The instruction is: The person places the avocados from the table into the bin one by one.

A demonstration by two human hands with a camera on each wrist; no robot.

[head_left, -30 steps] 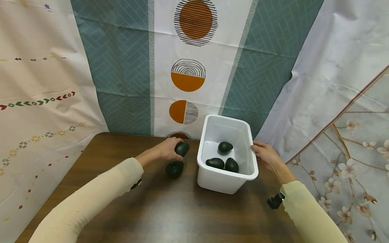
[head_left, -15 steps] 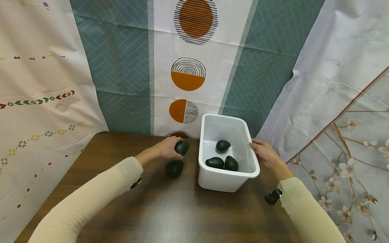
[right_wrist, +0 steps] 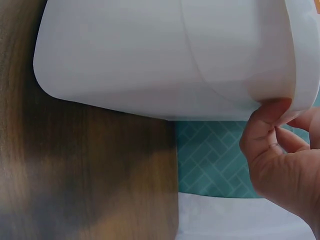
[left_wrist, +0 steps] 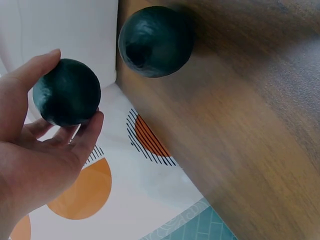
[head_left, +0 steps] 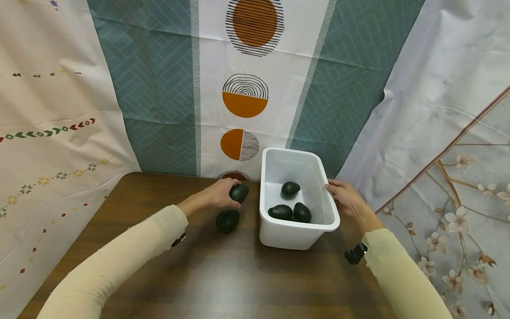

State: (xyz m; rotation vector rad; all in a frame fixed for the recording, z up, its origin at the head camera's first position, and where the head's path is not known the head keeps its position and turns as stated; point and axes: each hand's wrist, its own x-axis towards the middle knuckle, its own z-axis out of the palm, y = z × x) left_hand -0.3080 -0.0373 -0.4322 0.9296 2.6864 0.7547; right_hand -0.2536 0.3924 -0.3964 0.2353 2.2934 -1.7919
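Observation:
My left hand [head_left: 220, 193] holds a dark green avocado [head_left: 239, 193] between thumb and fingers, left of the white plastic bin [head_left: 292, 238]. In the left wrist view that avocado [left_wrist: 67, 92] sits in the curled fingers, with the bin's wall behind it. Another avocado [head_left: 227, 220] lies on the table just below this hand in the head view. Inside the bin, several avocados rest on the floor: one alone [head_left: 290, 189], others bunched near the front wall. With fingers curled under its rim, my right hand [head_left: 345, 197] grips the bin's right side; the right wrist view shows the fingers [right_wrist: 267, 125] there.
The brown wooden table [head_left: 223, 274] stretches forward to a patterned cloth backdrop [head_left: 159, 88]. A cream cloth [head_left: 52, 186] hangs at the left and a marbled floral cloth [head_left: 450, 199] at the right. Bare tabletop lies in front of the bin.
The bin has shifted and turned slightly with my right hand on its rim, and the lone avocado inside has moved a little left. My left hand keeps its avocado almost in place.

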